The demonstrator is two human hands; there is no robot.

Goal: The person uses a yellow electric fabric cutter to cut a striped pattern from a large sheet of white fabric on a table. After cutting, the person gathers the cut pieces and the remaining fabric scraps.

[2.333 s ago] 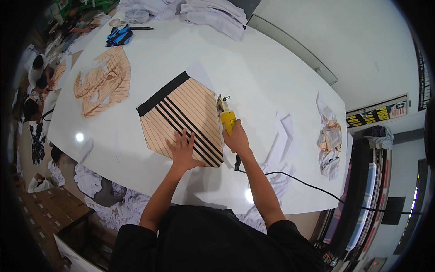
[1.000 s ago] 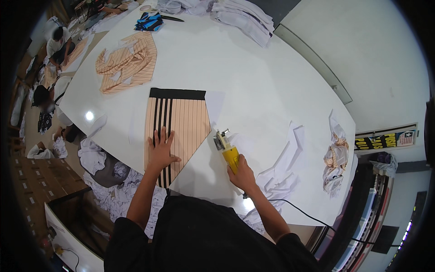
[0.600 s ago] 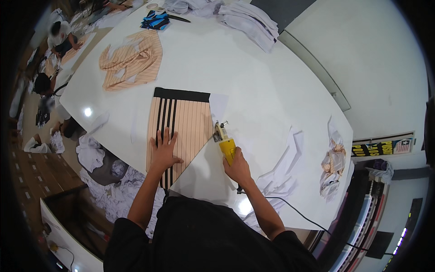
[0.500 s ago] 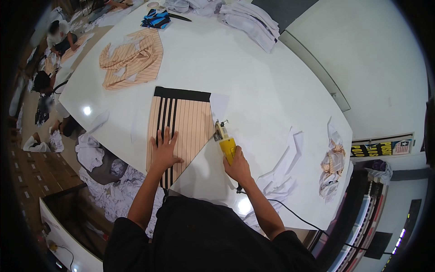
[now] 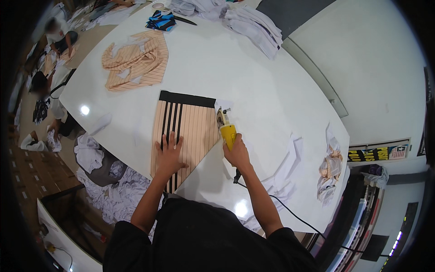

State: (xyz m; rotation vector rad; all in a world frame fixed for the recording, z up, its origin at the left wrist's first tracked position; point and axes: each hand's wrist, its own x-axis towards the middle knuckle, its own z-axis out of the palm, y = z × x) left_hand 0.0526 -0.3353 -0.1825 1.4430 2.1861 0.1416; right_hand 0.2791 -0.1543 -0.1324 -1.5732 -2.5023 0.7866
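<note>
Peach striped fabric (image 5: 192,131) with a black band along its far edge and black stripes down its left part, flat on the white table (image 5: 253,86) and overhanging the near edge at its pointed lower corner. Pressed on it from above by the left hand (image 5: 170,154), palm down, fingers spread and gripping nothing, forearm rising straight from the lower edge. Just right of the cloth's slanted edge, a yellow electric cutter (image 5: 226,129), blade end at the fabric's right border, clenched around its handle by the right hand (image 5: 237,155), wrist bent slightly inward, black cord (image 5: 290,213) trailing back to the right off the table. Wide bare tabletop beyond the cloth and to the right of the cutter; little room at the near edge, close under both forearms. Far left on the table, cut peach striped pieces (image 5: 136,59); at the far end, a blue and black bundle (image 5: 162,20) and stacked white fabric (image 5: 253,27). Toward the right edge, white scraps (image 5: 285,167) and a small crumpled heap (image 5: 330,167). Off the table at far right, a long yellow and black sign (image 5: 367,155) on the wall.
</note>
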